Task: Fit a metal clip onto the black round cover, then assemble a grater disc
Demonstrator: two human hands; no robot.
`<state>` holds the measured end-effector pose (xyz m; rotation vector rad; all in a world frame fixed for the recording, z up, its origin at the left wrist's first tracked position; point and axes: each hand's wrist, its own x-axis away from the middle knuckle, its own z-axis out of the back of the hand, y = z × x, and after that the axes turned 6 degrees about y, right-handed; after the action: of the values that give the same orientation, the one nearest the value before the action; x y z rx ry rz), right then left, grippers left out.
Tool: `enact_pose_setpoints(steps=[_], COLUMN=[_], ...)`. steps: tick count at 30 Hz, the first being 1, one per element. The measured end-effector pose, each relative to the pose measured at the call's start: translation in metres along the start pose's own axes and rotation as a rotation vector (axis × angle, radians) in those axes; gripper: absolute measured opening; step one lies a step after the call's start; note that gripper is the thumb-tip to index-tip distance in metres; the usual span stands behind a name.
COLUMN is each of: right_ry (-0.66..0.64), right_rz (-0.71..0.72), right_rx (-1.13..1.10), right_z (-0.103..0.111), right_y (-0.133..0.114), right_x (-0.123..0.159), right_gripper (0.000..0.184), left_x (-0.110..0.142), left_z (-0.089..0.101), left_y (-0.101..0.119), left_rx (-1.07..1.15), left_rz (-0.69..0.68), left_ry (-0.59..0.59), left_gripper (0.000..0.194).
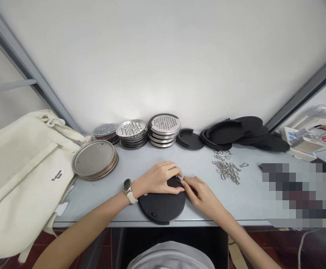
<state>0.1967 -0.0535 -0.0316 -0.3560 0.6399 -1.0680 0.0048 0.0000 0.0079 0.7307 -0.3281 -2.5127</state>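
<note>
By the near edge of the counter (200, 164) lies a black round plate (163, 206), its far side gripped by the left hand (165, 178); there the right hand (198, 191) pinches a metal clip (178, 179). Loose clips (228, 171) heap to the right; grater discs (164, 129) stand stacked beyond.

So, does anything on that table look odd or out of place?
Nothing looks clearly broken. The black discs at the back right lie in a slanting, uneven heap, unlike the neater grater stack in the back middle. Also, one clip lies by itself, just right of the loose clip pile.
</note>
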Motion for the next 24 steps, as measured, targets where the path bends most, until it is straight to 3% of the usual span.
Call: enact_pose_setpoints(steps=[24], right_ry=[0.037], right_rz=[-0.009], right_rx=[0.02], right_z=[0.0001], right_y=[-0.0023], right_x=[0.0002], right_gripper=[0.031], left_x=[0.0013], left_z=[-0.0008], left_y=[-0.0011], left_rx=[0.05], left_rz=[0.008], left_ry=[-0.012], left_gripper=[0.021])
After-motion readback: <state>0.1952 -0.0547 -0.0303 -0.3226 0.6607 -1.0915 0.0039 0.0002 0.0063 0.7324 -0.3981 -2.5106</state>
